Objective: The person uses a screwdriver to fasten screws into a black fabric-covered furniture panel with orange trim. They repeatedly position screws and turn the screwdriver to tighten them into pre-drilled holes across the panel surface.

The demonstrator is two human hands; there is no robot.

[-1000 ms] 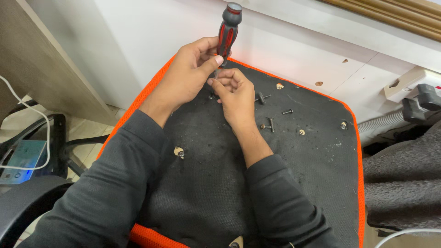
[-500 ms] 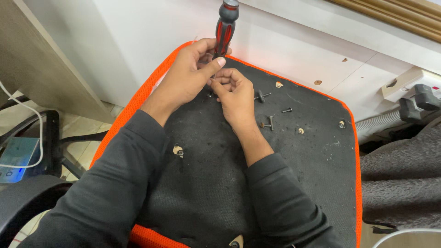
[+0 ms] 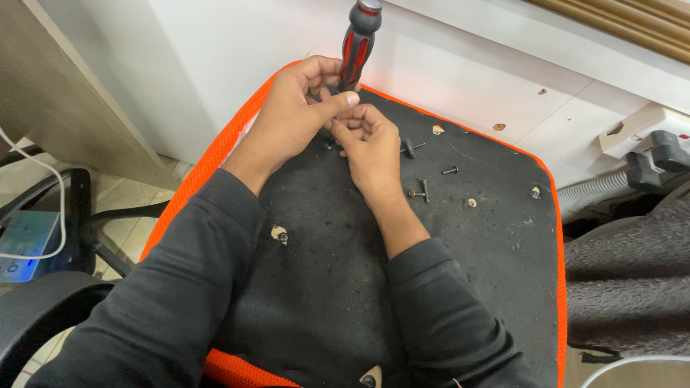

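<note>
My left hand [image 3: 298,111] grips the lower part of a red-and-black screwdriver [image 3: 357,44] that stands nearly upright, handle up, at the far edge of an upturned chair seat [image 3: 338,287] with a black underside and orange rim. My right hand [image 3: 370,147] is curled just beside it, fingertips pinched near the screwdriver's shaft; what they pinch is hidden. Loose black bolts [image 3: 413,147] lie on the black fabric just right of my right hand, one more [image 3: 450,170] farther right.
A white board with holes [image 3: 503,93] stands behind the seat. A grey corrugated hose [image 3: 593,188] and grey fabric [image 3: 632,280] lie at the right. A black chair armrest [image 3: 43,316], cables and a small blue device [image 3: 25,244] sit at the left.
The screwdriver and both hands have stayed at the seat's far edge; the view has shifted slightly, so the handle sits higher in the picture.
</note>
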